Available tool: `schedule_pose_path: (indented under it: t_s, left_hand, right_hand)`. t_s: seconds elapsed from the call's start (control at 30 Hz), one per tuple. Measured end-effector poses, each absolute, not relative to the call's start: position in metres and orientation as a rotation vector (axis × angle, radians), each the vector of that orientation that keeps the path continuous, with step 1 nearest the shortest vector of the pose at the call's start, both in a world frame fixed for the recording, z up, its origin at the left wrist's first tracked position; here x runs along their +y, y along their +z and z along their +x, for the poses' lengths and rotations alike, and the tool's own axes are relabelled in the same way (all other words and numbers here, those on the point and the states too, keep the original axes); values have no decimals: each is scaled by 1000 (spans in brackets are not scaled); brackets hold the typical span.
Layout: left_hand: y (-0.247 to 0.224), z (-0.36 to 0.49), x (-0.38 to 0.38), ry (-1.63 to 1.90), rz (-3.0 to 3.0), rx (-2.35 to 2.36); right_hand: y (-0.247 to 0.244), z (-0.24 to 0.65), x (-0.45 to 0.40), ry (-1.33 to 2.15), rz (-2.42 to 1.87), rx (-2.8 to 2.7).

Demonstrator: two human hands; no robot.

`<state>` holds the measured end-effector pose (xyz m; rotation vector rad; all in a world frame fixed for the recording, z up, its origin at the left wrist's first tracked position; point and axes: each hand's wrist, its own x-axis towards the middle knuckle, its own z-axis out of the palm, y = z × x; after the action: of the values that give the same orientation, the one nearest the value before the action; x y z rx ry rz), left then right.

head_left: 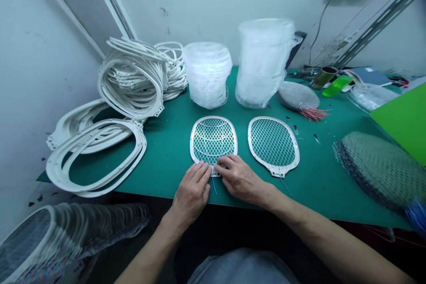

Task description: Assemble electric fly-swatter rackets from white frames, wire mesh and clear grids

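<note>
In front of me a white mesh racket head (213, 133) lies on the green table, its narrow end toward me. My left hand (195, 188) has its fingers together, pressed on the left of that narrow end. From the right, my right hand (241, 179) grips the same end with curled fingers. A thin blue wire (214, 185) hangs out between the hands. What the fingertips pinch is partly hidden. Just right lies a second mesh racket head (274, 142) with its own blue wire (285, 187), untouched.
White oval frames (131, 82) are heaped at the left, more loose frames (96, 155) nearer. Two translucent stacks (208, 75) (262, 64) stand behind. Grey mesh sheets (297, 95) with red wires and a larger mesh pile (376, 168) lie right. Below left hang meshed frames (83, 235).
</note>
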<state>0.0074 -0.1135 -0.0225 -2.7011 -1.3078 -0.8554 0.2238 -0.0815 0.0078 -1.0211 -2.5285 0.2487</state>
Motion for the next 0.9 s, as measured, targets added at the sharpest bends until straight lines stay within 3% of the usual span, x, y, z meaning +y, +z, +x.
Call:
schedule_pose_path:
  t_s: [0.23, 0.33, 0.43, 0.6, 0.9]
  left_hand:
    - [-4, 2, -113, -973, -2669, -1289]
    - [13, 3, -67, -920, -2653, -1503]
    - [24, 10, 5, -639, -2611, -1801]
    - [9, 23, 91, -538, -2657, -1866]
    - [-12, 19, 113, -648, -2756, -1825]
  right_hand:
    - [6, 242, -7, 119, -1225, -2338]
    - [1, 239, 30, 197, -1357, -2370]
    - [-2, 232, 63, 284, -1520, -2231]
    - [-5, 221, 103, 373, -1508, -2187]
    - [-17, 219, 112, 423, -1438, -2137]
